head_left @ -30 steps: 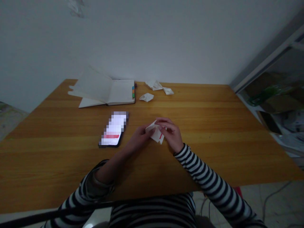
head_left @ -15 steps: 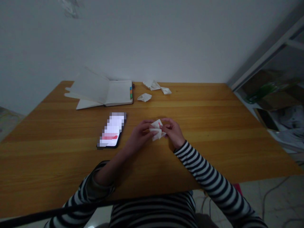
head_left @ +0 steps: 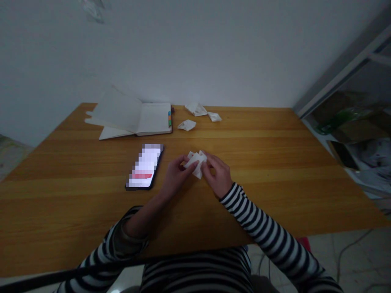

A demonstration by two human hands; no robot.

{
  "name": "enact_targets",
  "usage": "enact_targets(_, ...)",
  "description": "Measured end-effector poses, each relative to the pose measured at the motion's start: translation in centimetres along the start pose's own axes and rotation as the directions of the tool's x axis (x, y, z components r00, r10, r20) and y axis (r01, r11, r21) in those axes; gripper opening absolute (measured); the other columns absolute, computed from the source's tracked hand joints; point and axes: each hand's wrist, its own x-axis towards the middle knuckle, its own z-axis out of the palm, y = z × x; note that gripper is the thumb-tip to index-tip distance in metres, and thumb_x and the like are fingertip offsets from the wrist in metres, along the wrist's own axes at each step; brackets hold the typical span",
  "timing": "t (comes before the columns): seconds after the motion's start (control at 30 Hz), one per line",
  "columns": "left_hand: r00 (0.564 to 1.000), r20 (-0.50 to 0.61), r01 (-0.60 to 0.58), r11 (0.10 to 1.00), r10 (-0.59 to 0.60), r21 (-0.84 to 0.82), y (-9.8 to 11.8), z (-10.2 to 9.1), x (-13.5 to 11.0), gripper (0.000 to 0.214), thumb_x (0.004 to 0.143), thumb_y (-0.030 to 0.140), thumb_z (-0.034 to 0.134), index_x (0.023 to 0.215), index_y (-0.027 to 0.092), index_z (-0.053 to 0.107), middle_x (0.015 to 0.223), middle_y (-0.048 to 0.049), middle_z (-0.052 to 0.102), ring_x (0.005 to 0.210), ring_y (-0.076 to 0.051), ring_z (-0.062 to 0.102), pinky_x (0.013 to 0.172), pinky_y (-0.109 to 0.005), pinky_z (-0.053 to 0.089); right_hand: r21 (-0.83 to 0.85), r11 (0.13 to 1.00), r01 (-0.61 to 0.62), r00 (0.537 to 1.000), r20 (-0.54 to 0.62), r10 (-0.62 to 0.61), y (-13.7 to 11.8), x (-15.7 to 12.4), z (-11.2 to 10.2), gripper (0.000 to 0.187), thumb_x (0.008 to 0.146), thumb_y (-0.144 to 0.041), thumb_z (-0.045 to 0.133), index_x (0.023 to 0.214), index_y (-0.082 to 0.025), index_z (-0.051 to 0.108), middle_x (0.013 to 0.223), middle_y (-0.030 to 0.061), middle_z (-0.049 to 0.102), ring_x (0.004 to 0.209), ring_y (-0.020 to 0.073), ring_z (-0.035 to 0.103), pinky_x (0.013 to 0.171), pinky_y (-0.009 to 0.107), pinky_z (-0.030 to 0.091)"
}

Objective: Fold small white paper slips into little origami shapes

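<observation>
A small piece of folded white paper [head_left: 197, 161] is held between both hands, a little above the wooden table. My left hand [head_left: 177, 173] pinches its left side, with the thumb on top. On the right side, my right hand [head_left: 217, 174] grips the paper's edge between thumb and fingers. The folds stand up in several points, and their underside is hidden. To the left of my left hand lies a phone [head_left: 146, 167] with a lit, partly blurred screen.
Three folded white paper pieces, a larger one [head_left: 196, 109] and two smaller ones [head_left: 187, 125] [head_left: 214, 116], lie near the table's [head_left: 275, 162] back edge. An open notebook [head_left: 154, 118] with coloured tabs is at the back left. A shelf with a green bottle [head_left: 332, 121] stands at right.
The paper has turned in my hands, and the red mark on it no longer shows plainly. Both hands have shifted slightly left, and my right fingers have changed their hold.
</observation>
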Motion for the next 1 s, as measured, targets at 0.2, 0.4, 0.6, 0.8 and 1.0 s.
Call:
enact_targets(0.2, 1.0, -0.015, -0.003, 0.995, 0.004, 0.098, 0.3, 0.2, -0.1, 0.024, 0.078, 0.037, 0.069, 0.085, 0.014, 0.071, 0.077, -0.0037, 0.071, 0.07, -0.018, 0.063, 0.064, -0.026, 0.048, -0.087, 0.989, 0.12, 0.993, -0.01, -0.122, -0.6, -0.2, 0.3, 0.038, 0.096, -0.017, 0.053, 0.131, -0.022, 0.065, 0.129, 0.011, 0.068, 0.119, 0.0223, 0.065, 0.105, 0.043, 0.053)
enact_targets(0.4, 0.997, -0.036, 0.066, 0.996, -0.064, 0.06, 0.3, -0.3, -0.2, 0.031, 0.081, 0.043, 0.064, 0.082, 0.013, 0.073, 0.071, -0.0021, 0.07, 0.064, -0.017, 0.06, 0.059, -0.025, 0.043, 0.111, 0.991, 0.073, 0.997, 0.015, -0.075, -1.0, 0.2, 0.4, 0.028, 0.094, -0.022, 0.06, 0.119, -0.028, 0.071, 0.124, 0.0079, 0.07, 0.113, 0.0217, 0.065, 0.1, 0.043, 0.054)
enact_targets(0.6, 1.0, 0.027, 0.019, 0.994, -0.017, -0.106, -0.1, 0.2, -0.5, 0.048, 0.089, 0.056, 0.058, 0.11, 0.016, 0.073, 0.089, -0.0066, 0.073, 0.079, -0.021, 0.064, 0.071, -0.03, 0.049, 0.421, 0.863, -0.28, 0.933, -0.09, 0.347, 0.1, 0.2, 1.6, 0.058, 0.081, -0.035, 0.077, 0.135, -0.028, 0.058, 0.131, 0.0104, 0.062, 0.118, 0.0242, 0.06, 0.101, 0.045, 0.052)
enact_targets(0.8, 0.974, 0.206, -0.035, 0.963, 0.093, -0.266, -1.0, 0.3, -0.5, 0.086, 0.091, 0.045, 0.065, 0.158, 0.022, 0.018, 0.106, -0.0085, 0.071, 0.08, -0.017, 0.063, 0.073, -0.029, 0.049, 0.625, 0.598, -0.501, 0.844, 0.2, 0.498, 1.4, 0.6, 1.0, 0.039, 0.078, -0.041, 0.078, 0.11, -0.021, 0.072, 0.109, 0.0092, 0.075, 0.095, 0.0223, 0.07, 0.088, 0.04, 0.056)
enact_targets(1.0, 0.94, 0.31, -0.025, 0.934, 0.143, -0.356, -0.9, -0.3, -0.3, 0.085, 0.093, 0.035, 0.063, 0.159, 0.027, 0.01, 0.13, -0.0138, 0.065, 0.099, -0.021, 0.066, 0.084, -0.033, 0.051, 0.638, 0.604, -0.477, 0.868, 0.233, 0.439, 1.4, 1.2, -0.7, 0.05, 0.084, -0.042, 0.071, 0.131, -0.024, 0.063, 0.1, 0.0065, 0.079, 0.082, 0.0206, 0.073, 0.079, 0.039, 0.059)
